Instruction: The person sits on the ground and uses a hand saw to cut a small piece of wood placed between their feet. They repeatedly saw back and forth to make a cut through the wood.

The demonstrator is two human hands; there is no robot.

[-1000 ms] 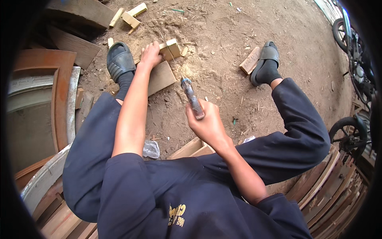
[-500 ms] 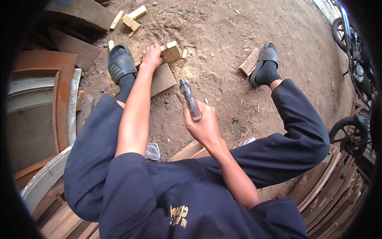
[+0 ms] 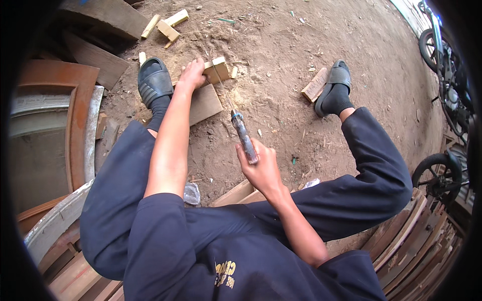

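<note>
My right hand [image 3: 262, 169] is wrapped round the dark, mottled handle of a handsaw [image 3: 242, 134]. Its thin blade runs forward, up against a pale wooden block [image 3: 217, 71]. Pressed down on that wood is my left hand [image 3: 192, 75], its fingers curled over the part left of the blade. Under the block, a wider brown piece of wood [image 3: 206, 104] lies on the ground. Pale sawdust is scattered around the cut. How deep the blade sits in the wood I cannot tell.
Small pale offcuts [image 3: 169, 31] lie on the dirt beyond my left sandal [image 3: 154, 80]. By my right sandal rests another wood block [image 3: 315, 85]. Wooden frames [image 3: 80, 125] lean at the left, planks [image 3: 406, 231] are stacked at the lower right, and motorcycles [image 3: 444, 85] stand far right.
My right hand has drawn the saw back toward me and slightly right, so more of the blade shows. My left hand stays on the wood, almost unmoved.
</note>
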